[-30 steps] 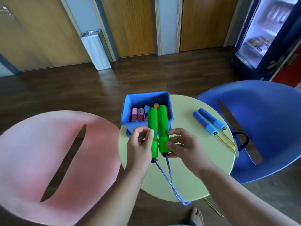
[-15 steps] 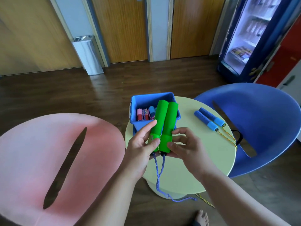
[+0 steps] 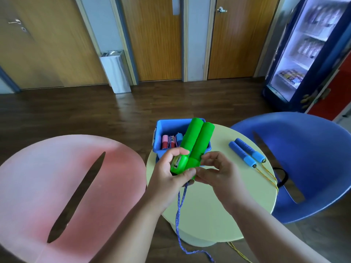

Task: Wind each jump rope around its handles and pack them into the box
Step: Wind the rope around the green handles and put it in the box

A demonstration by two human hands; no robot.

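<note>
Two green handles point(image 3: 197, 142) higher than before

No text, brand or number can be read, a pale counter window point(image 3: 176, 161) is set in one green handle point(image 3: 187, 141) — its marks blurred, packages point(image 3: 290, 76) in the lit fridge point(image 3: 311, 103) — too small to be made out

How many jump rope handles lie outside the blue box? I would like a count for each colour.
green handles: 2, held by the left hand and the right hand
blue handles: 2, lying side by side on the table
Total: 4
</note>
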